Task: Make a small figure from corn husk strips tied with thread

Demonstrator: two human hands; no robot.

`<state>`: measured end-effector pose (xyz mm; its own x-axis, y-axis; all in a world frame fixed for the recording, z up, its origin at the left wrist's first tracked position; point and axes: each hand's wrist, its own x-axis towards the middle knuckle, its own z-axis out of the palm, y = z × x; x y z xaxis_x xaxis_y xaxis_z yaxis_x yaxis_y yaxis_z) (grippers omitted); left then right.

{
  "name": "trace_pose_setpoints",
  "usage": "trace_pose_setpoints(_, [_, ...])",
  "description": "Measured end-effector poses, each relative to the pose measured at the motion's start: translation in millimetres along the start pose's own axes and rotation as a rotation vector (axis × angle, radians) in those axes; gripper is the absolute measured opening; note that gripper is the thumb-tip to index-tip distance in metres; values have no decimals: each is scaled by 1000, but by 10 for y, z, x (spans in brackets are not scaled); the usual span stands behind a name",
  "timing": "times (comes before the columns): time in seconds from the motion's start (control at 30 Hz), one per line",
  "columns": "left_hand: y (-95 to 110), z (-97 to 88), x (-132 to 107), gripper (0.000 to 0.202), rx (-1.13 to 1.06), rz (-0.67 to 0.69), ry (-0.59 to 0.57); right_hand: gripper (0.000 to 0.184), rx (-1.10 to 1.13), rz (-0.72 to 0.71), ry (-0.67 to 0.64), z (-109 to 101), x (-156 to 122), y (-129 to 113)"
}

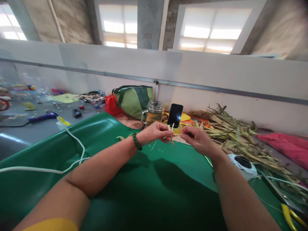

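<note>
Item 1, landmark: one smartphone (175,114), being propped up at a yellow roll (178,130), its dark screen being turned towards the viewer.

Item 2: one pale plant-fibre strip (172,138), being held just in front of the smartphone. It is being clamped between thumb and fingers of the left hand (158,132), above whose wrist a green bead bracelet (137,142) is being worn.

Item 3: one right hand (198,139), being held in front of the smartphone and to its right, near the strip. Its grip is being drawn nearly together at the fingertips; whether a thread is being pinched there cannot be told.

Item 4: one glass handled mug (155,117), being stood just left of the smartphone; liquid is being contained.

Item 5: one green tote bag (134,101), being set behind the mug, farther left of the smartphone.

Item 6: dried leaves (231,125), being heaped right of the smartphone.

Item 7: one pair of yellow-handled scissors (286,215), being laid well right and in front of the smartphone.

Item 8: one green sheet (149,183), being spread in front of the smartphone; the grey bench (31,131) is being partly covered.
</note>
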<state>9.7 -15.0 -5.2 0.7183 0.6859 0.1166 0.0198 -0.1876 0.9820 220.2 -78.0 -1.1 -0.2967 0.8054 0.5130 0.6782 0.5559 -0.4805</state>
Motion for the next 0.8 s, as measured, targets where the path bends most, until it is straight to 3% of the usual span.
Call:
trace_pose_setpoints(0.13, [41, -47, 10, 35, 22, 69, 79, 25, 140, 94, 110, -15, 0, 46])
trace_pose_setpoints(0.23, [47, 22, -9, 39, 36, 71, 17, 30, 239, 73, 78, 124, 2, -19])
trace_pose_setpoints(0.33, [26, 113, -26, 45, 54, 63, -18, 18, 69, 3, 63, 252, -4, -78])
trace_pose_setpoints(0.47, [-9, 111, -16, 44, 124, 72, -33, 23, -117, -54, 57, 253, -18, -100])
trace_pose_setpoints(0.67, [0, -3, 15, 40, 189, 87, -84, 27, -130, -44, -29, 241, -6, -83])
trace_pose_setpoints(0.8, [1, 7, 14, 40, 78, 37, -46, 27, -128, 25, 66, 331, 8, -50])
